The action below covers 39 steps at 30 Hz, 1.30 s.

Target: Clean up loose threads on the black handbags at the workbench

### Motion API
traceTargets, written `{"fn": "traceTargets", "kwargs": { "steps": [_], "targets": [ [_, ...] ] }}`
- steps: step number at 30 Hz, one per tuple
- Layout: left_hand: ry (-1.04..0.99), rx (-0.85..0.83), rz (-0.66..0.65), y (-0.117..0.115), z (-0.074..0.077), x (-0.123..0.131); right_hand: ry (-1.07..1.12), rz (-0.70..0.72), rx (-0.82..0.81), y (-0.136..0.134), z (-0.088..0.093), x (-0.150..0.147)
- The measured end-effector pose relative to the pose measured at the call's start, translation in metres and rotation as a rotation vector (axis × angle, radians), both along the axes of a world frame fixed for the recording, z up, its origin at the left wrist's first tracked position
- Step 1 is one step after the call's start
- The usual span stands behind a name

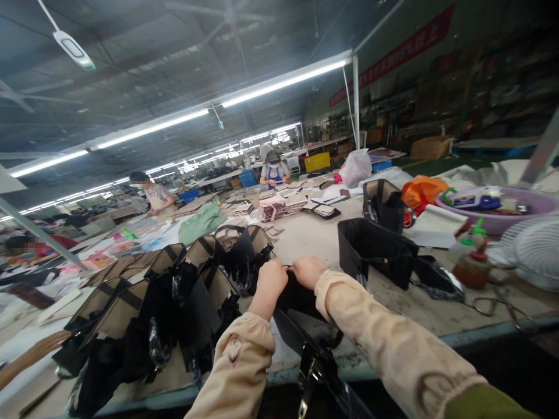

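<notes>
A black handbag stands tilted at the table's front edge, its strap with gold-coloured buckles hanging down towards me. My left hand and my right hand meet at the bag's far rim, side by side. Both have their fingers closed on that rim. The fingertips are mostly hidden, and so is part of the bag's inside, behind the right forearm. Just left of my left hand, several unfinished black bags with beige insides stand in a cluster. Right of my right hand sits another open black bag.
Scissors, a brown bottle, a white fan and a purple basin occupy the right side. Stacked beige pieces lie farther back. Another person's arm reaches in at left. Two people work beyond the table.
</notes>
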<state>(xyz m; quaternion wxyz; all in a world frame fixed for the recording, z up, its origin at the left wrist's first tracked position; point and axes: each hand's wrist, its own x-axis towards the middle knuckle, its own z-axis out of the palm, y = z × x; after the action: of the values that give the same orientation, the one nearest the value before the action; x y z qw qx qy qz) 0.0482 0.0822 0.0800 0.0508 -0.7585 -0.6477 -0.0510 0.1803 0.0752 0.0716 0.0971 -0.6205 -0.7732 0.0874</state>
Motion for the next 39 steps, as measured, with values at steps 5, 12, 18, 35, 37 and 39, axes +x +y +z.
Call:
{"fn": "traceTargets", "kwargs": {
  "steps": [5, 12, 18, 35, 37, 39],
  "targets": [
    [-0.009, 0.019, -0.008, 0.001, -0.001, -0.002, -0.022, -0.018, -0.067, -0.004, 0.002, 0.018],
    [-0.02, 0.023, -0.032, 0.002, -0.005, -0.003, -0.038, -0.064, -0.12, -0.011, 0.003, 0.015],
    [-0.028, 0.006, -0.046, 0.002, -0.006, -0.007, -0.059, -0.044, -0.136, -0.02, 0.01, 0.023],
    [-0.406, 0.047, -0.493, -0.024, 0.009, -0.012, -0.139, -0.105, -0.059, -0.084, 0.002, 0.034],
    [-0.483, 0.124, -0.47, -0.027, 0.013, -0.016, -0.123, -0.112, -0.066, -0.08, 0.0, 0.038],
    [-0.479, 0.118, -0.439, -0.029, 0.014, -0.021, -0.109, -0.12, -0.068, -0.077, -0.002, 0.042]
  ]
}}
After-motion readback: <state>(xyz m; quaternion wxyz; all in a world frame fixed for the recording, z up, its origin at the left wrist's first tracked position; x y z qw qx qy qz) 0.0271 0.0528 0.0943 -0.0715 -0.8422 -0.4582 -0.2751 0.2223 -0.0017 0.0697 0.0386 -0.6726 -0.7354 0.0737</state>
